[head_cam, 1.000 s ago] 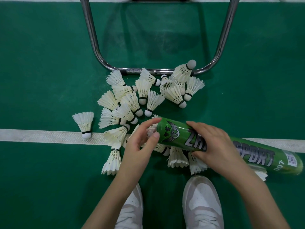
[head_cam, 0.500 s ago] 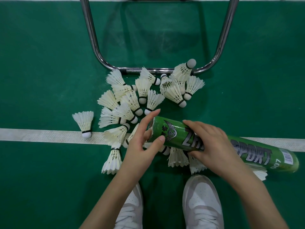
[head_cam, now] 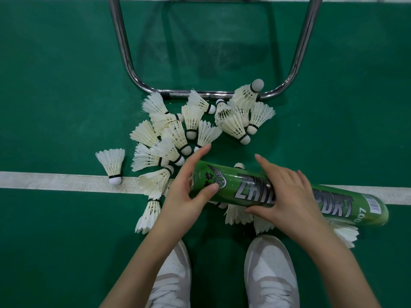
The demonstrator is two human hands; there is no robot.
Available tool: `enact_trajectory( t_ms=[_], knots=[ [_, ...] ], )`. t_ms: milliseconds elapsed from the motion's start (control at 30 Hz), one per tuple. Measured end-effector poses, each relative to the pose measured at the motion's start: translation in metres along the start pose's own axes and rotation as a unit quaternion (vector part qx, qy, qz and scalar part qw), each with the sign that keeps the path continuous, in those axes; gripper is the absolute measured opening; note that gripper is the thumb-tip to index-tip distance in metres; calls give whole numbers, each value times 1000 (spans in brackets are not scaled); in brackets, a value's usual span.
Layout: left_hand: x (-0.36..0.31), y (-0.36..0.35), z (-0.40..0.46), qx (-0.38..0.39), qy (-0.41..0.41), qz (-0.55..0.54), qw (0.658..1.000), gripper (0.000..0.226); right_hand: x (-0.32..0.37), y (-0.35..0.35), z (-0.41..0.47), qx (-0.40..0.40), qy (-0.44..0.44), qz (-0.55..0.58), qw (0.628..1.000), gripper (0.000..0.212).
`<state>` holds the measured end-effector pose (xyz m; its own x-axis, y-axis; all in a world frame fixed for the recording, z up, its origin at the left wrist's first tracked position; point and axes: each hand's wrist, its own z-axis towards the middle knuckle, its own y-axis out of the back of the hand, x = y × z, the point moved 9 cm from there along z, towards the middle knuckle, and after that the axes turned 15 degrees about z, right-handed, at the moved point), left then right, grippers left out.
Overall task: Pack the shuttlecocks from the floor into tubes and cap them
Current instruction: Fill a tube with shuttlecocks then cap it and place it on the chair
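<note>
Head view: both hands on a green tube (head_cam: 289, 195) held level above the floor (head_cam: 55, 85)
Right hand (head_cam: 289, 198): fingers curled over the tube's middle, gripping it
Left hand (head_cam: 189, 190): cups the tube's open end, thumb on its side, forefinger stretched over the rim
Shuttlecocks (head_cam: 191, 127): heaped just beyond and under the hands; one stray shuttlecock (head_cam: 112, 162) left of the left hand on the white line (head_cam: 44, 180)
Chair frame (head_cam: 124, 52): beyond the heap
Shoes (head_cam: 270, 274): below the hands
</note>
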<state>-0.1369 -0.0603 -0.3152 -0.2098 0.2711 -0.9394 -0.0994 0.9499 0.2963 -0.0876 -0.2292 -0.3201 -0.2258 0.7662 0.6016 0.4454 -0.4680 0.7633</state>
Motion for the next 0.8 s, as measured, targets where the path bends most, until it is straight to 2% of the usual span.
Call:
enact_trajectory(
  t_ms=[333, 567, 800],
  knots=[
    [7, 7, -2, -18, 25, 8, 1000, 66, 1, -3, 1, 2, 1, 30, 1000, 102],
    [-2, 1, -6, 31, 9, 45, 998, 66, 8, -5, -3, 10, 18, 25, 999, 97],
    [-2, 0, 0, 90, 11, 40, 995, 58, 1, -5, -5, -22, 44, 19, 999, 79]
  ],
)
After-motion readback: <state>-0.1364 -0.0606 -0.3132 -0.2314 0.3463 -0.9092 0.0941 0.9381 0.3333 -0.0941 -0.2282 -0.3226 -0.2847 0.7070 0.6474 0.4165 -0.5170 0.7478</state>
